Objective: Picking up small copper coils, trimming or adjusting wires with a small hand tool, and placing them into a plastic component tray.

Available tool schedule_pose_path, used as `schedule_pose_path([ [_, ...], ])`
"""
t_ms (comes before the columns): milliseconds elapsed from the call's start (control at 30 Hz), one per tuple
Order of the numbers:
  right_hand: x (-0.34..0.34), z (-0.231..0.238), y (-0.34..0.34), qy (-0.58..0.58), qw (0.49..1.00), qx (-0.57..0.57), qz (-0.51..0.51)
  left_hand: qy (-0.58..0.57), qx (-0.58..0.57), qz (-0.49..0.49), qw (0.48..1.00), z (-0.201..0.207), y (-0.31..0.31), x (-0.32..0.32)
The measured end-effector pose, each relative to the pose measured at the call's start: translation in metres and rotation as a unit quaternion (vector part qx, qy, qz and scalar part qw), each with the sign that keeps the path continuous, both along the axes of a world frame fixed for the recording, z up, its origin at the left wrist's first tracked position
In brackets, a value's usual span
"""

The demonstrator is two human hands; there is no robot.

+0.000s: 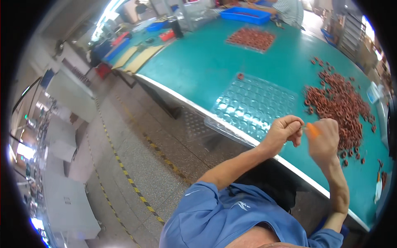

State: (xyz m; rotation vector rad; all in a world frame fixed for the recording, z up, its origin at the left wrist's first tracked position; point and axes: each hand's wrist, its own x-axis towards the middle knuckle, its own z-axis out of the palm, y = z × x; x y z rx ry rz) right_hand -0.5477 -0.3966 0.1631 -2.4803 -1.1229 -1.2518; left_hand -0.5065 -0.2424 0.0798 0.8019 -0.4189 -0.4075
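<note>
My left hand [284, 130] is closed in a pinch over the table's near edge, and whatever its fingertips hold is too small to make out. Close beside it, my right hand [324, 141] grips a small tool with an orange handle [312, 130], its thin tip pointing at the left fingertips. Beyond my hands lies a clear plastic tray [252, 103] with rows of round pockets. One reddish-brown ring [240, 76] sits at the tray's far left corner. To the right of my right hand spreads a loose heap of reddish-brown rings [341, 103], probably wound coils.
A filled tray of rings [251, 39] lies farther back on the green table [186, 62]. Beyond it stand a blue bin [245, 15] and a person in a striped top [289, 13]. An orange-and-white tool [378, 186] lies far right. Table edge and floor are at left.
</note>
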Motion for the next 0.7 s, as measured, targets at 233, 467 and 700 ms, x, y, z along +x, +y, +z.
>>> schedule_pose_path([
  [233,0.008,-0.026,0.014,0.102,0.971,0.217,-0.014,0.019,0.036,0.028,0.999,0.008,0.011,-0.002],
  [467,0.011,-0.033,0.006,0.319,0.868,0.38,0.001,-0.095,0.098,0.072,0.988,0.017,0.018,-0.012],
  [700,0.014,-0.055,-0.008,0.54,0.564,0.615,0.108,-0.148,0.103,0.043,0.983,0.006,0.007,-0.017],
])
